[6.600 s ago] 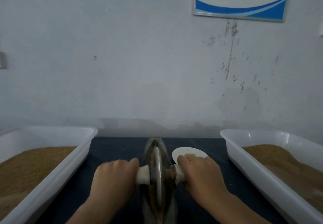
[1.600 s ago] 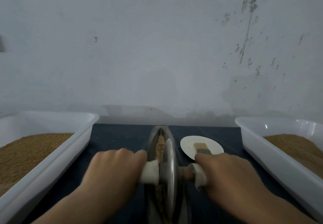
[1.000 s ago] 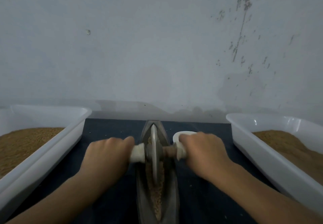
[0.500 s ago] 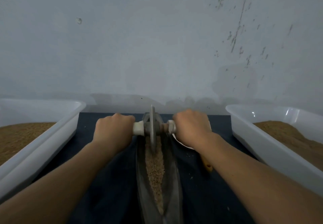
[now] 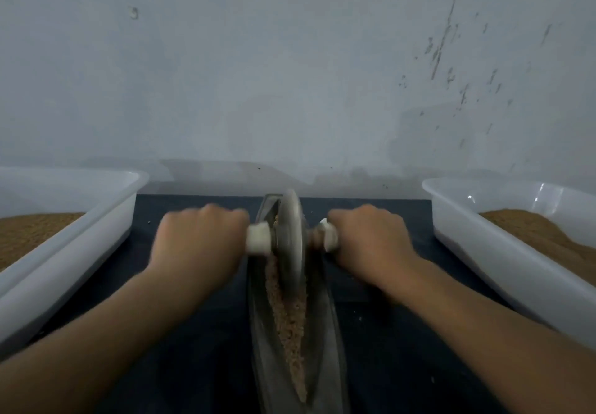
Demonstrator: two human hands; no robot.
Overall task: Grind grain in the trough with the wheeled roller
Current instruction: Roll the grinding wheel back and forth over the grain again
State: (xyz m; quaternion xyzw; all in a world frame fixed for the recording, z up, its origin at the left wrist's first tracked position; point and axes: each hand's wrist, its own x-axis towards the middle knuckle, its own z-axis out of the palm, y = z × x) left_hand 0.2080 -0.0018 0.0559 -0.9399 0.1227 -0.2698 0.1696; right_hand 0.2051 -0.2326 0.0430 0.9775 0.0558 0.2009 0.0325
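Left hand (image 5: 200,242): fingers curled round the roller's left handle (image 5: 258,238).
Right hand (image 5: 371,242): fingers curled round the right handle (image 5: 329,236).
Roller (image 5: 290,236): upright between both fists, at the trough's (image 5: 325,333) far end.
Grain (image 5: 288,313): lying along the trough, nearer than the wheel.

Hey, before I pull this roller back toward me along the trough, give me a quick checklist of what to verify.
1. Left hand grips the left handle: ok.
2. Right hand grips the right handle: ok.
3. Roller wheel sits in the trough, near its far end: ok.
4. Grain lies in the trough on the near side of the wheel, in the return path: ok.
5. Left tray and right tray stand clear of both hands: ok.
6. Trough held against sliding on the dark mat: cannot tell.
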